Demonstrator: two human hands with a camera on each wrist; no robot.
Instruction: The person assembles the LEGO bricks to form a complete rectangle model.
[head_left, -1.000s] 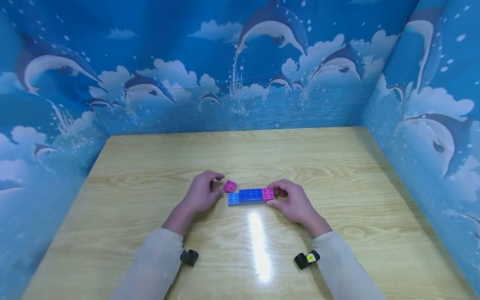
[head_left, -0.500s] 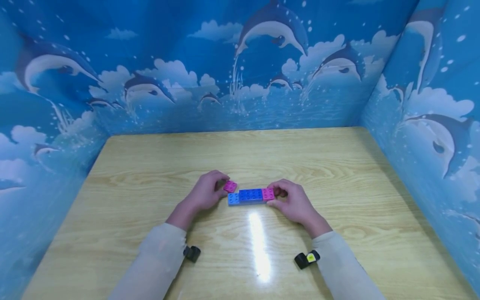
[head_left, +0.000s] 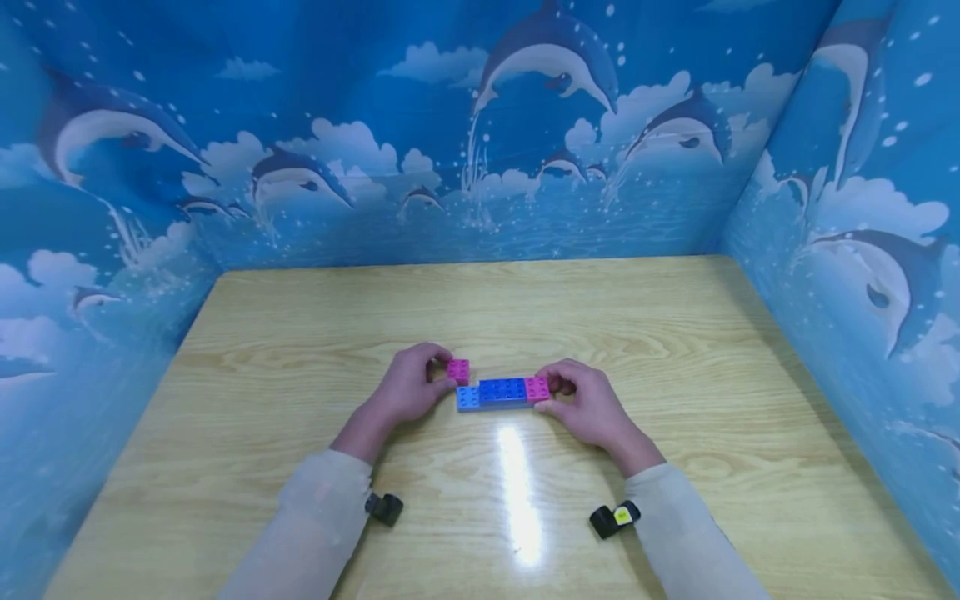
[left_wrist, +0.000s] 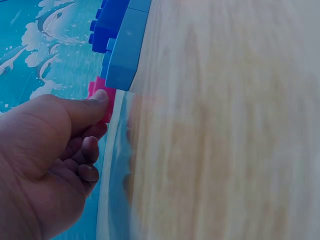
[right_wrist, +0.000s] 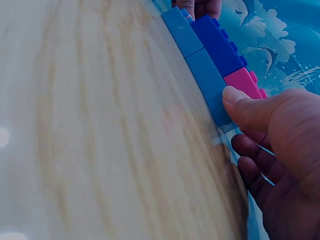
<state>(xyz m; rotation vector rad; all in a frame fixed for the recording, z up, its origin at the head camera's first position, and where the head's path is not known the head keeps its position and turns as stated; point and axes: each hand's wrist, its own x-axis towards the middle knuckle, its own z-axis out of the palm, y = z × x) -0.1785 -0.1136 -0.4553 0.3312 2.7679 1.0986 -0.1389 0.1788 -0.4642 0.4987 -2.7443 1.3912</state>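
A row of toy building bricks lies on the table, light blue bricks point(right_wrist: 205, 70) below, with a dark blue brick point(head_left: 502, 390) and a pink brick point(head_left: 536, 388) on top. The light blue studs at the row's left end are bare. My right hand point(head_left: 585, 402) pinches the row's right end, thumb on the near side by the pink brick. Just behind the left end, my left hand point(head_left: 408, 383) pinches a loose pink brick point(head_left: 458, 371) between thumb and fingers. In the left wrist view that loose brick point(left_wrist: 111, 106) is partly covered by the thumb.
The wooden table point(head_left: 300, 317) reaches back to a blue curtain point(head_left: 360, 225) printed with dolphins, which also stands along both sides. A bright light reflection lies on the tabletop in front of the row.
My left hand has closed its thumb and fingers on the loose pink brick and turned it square to the row. The right hand and the row have stayed in place.
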